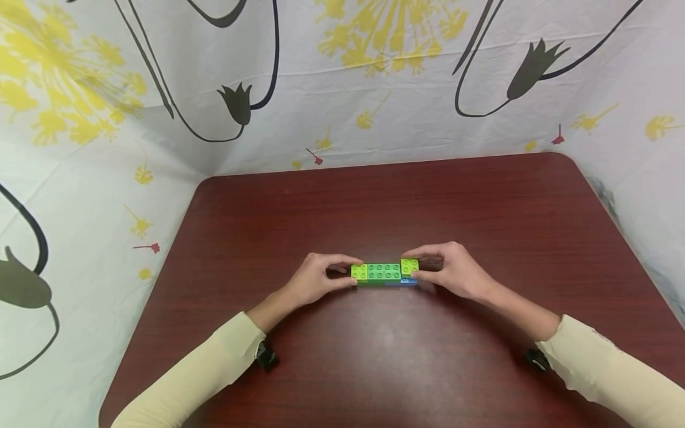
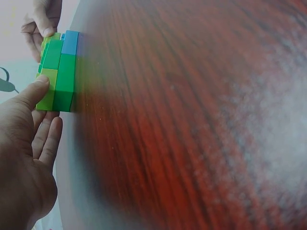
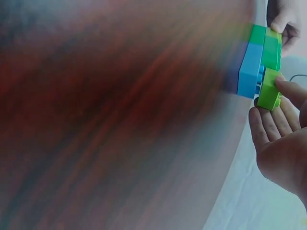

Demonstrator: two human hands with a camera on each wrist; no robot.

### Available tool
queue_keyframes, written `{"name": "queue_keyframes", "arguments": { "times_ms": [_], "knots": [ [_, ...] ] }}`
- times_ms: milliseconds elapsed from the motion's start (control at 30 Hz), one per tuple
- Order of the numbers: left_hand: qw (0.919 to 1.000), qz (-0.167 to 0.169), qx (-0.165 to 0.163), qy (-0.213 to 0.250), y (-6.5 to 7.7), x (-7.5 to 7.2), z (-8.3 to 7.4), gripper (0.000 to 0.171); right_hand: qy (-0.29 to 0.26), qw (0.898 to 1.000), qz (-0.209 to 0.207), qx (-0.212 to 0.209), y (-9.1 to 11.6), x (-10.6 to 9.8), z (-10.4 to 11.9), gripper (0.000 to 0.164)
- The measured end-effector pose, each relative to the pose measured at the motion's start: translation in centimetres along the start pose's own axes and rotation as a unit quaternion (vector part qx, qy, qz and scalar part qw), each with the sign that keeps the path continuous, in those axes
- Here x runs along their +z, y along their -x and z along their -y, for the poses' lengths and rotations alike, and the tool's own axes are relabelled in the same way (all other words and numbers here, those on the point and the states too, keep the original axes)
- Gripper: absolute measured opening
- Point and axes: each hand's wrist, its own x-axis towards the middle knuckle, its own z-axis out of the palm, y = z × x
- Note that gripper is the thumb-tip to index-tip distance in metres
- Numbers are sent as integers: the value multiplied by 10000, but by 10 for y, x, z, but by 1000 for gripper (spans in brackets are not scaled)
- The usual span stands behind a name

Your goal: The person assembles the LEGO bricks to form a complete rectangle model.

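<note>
A two-layer row of toy building bricks stands on the table, with a green brick (image 2: 65, 84) and a blue brick (image 3: 249, 72) as the lower layer. On top sit a longer green brick (image 1: 383, 271) and, at the left end, a lime brick (image 1: 359, 272). My left hand (image 1: 314, 279) pinches that left lime brick between thumb and fingers. With thumb and fingers, my right hand (image 1: 460, 272) holds a second lime brick (image 3: 268, 90) over the blue brick's right end. In the right wrist view, some blue studs show in a gap beneath this brick, which looks slightly tilted.
The dark red wooden table (image 1: 385, 345) has rounded far corners. A white cloth (image 1: 342, 107) printed with flowers hangs behind it and along both sides. Dark wrist devices (image 1: 266, 355) show under the sleeves (image 1: 214, 368).
</note>
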Motion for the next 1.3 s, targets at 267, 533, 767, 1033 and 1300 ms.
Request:
{"name": "queue_keyframes", "arguments": {
  "times_ms": [267,533,767,1033,1300],
  "knots": [
    [10000,2,-33,5,-1,0,0,39,-156,9999,-10,-61,5,5,0,40],
    [9999,12,-64,93,0,1,1,40,-141,9999,-22,-92,6,8,-1,39],
    [9998,-14,-60,183,0,1,1,40,170,9997,-53,-145,7,9,-2,38],
    [9996,-14,-175,235,0,2,1,39,423,9987,-106,-274,6,12,-3,39],
    [9995,-71,-73,286,1,3,2,39,465,9984,-105,-289,7,13,-1,39]
  ]
}}
